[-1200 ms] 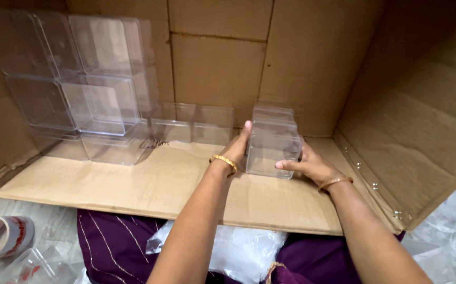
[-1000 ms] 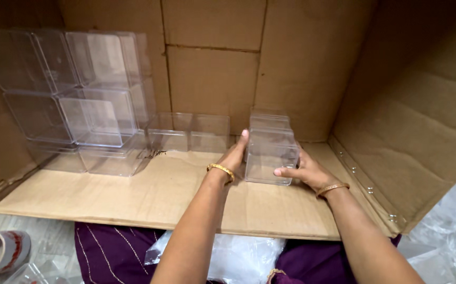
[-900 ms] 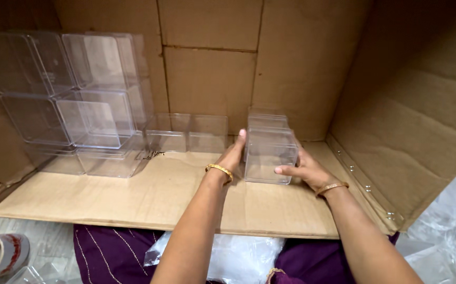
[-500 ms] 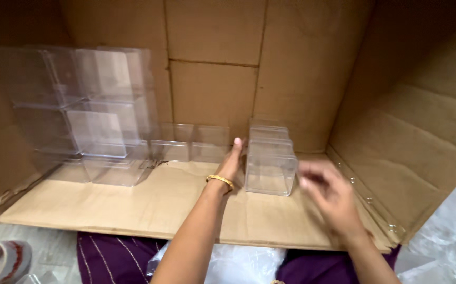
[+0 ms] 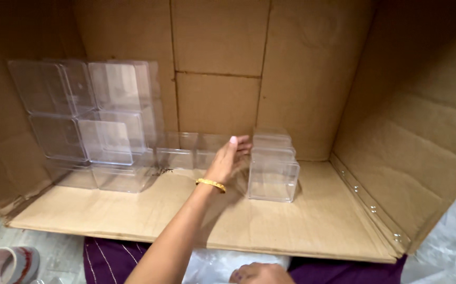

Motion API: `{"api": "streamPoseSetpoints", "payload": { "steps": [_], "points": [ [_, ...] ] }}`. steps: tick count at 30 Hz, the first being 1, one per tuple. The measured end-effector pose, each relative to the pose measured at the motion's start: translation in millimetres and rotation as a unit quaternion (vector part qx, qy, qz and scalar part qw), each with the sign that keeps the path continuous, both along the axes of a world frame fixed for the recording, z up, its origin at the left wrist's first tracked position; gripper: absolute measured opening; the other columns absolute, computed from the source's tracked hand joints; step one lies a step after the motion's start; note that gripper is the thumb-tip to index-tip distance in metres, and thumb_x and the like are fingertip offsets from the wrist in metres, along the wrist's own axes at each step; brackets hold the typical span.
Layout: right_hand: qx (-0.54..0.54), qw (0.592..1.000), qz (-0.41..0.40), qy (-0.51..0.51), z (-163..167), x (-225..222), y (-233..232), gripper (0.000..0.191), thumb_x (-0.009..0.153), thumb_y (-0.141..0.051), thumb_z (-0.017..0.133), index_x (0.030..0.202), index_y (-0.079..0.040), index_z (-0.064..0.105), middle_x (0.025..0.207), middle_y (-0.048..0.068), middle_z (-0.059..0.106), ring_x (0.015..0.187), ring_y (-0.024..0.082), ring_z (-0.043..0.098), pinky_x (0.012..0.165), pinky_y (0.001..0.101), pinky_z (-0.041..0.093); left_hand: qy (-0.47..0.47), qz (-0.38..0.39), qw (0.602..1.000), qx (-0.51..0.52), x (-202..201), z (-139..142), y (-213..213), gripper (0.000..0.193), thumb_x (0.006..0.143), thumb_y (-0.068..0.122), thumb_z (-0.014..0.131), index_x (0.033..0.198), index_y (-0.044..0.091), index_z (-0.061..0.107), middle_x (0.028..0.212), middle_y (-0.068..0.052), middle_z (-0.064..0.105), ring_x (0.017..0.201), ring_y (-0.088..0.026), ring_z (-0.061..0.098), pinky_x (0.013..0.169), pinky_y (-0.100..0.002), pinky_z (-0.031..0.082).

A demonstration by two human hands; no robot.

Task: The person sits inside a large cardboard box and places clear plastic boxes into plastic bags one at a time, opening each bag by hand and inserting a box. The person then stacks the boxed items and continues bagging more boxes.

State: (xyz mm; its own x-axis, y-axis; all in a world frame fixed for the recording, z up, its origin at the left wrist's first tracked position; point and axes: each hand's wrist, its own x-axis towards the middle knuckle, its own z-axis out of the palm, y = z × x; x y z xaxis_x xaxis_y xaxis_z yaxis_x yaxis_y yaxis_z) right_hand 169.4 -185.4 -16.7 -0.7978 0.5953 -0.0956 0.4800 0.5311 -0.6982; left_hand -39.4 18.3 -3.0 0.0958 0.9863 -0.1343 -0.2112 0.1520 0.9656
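Left hand (image 5: 227,160), fingers extended and flat, touches the left side of a row of clear square plastic boxes (image 5: 273,165) standing on the brown cardboard carton floor (image 5: 322,221). Right hand (image 5: 259,273), loosely curled, rests near the lap.

Bare cardboard floor (image 5: 322,221) lies open from 3 to 6 o'clock of the clear box row (image 5: 273,165). At 9 o'clock the left hand (image 5: 228,160) rests against the row. Stacked clear boxes (image 5: 91,123) block 9 to 10 o'clock; the carton's back wall (image 5: 217,63) closes 12 o'clock.
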Motion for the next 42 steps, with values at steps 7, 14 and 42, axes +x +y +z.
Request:
{"api": "streamPoseSetpoints", "payload": {
  "steps": [7, 14, 42],
  "points": [
    [-0.005, 0.991, -0.126, 0.046, 121.4, 46.7, 52.9, 0.019, 0.089, -0.027, 0.08, 0.095, -0.009, 0.08, 0.083, 0.006, 0.08, 0.072, 0.017, 0.077, 0.065, 0.0311, 0.06, 0.007, -0.105, 0.994, 0.011, -5.5, 67.8, 0.7, 0.079, 0.099, 0.068, 0.027, 0.15, 0.013, 0.051, 0.148, -0.002, 0.055, 0.137, -0.017, 0.049, 0.11, -0.034, 0.039],
    [-0.345, 0.894, -0.285, 0.014, 115.7, 30.4, 123.4, 0.021, 0.091, -0.017, 0.075, 0.103, 0.001, 0.078, 0.079, 0.006, 0.072, 0.069, 0.013, 0.058, 0.063, 0.0293, 0.046, 0.084, -0.227, 0.969, 0.058, -21.2, 97.7, -23.5, 0.067, 0.101, 0.059, 0.038, 0.143, 0.01, 0.058, 0.134, -0.01, 0.067, 0.124, -0.02, 0.062, 0.103, -0.038, 0.049],
    [-0.326, 0.901, -0.262, 0.113, 83.4, 44.0, 131.9, 0.019, 0.095, -0.012, 0.064, 0.103, 0.002, 0.074, 0.087, 0.004, 0.076, 0.077, 0.009, 0.067, 0.072, 0.0235, 0.056, 0.157, -0.454, 0.873, -0.087, -33.8, 85.1, -71.7, 0.035, 0.099, 0.038, 0.062, 0.103, 0.005, 0.074, 0.092, -0.002, 0.075, 0.087, -0.01, 0.07, 0.079, -0.027, 0.058]
  ]
}}
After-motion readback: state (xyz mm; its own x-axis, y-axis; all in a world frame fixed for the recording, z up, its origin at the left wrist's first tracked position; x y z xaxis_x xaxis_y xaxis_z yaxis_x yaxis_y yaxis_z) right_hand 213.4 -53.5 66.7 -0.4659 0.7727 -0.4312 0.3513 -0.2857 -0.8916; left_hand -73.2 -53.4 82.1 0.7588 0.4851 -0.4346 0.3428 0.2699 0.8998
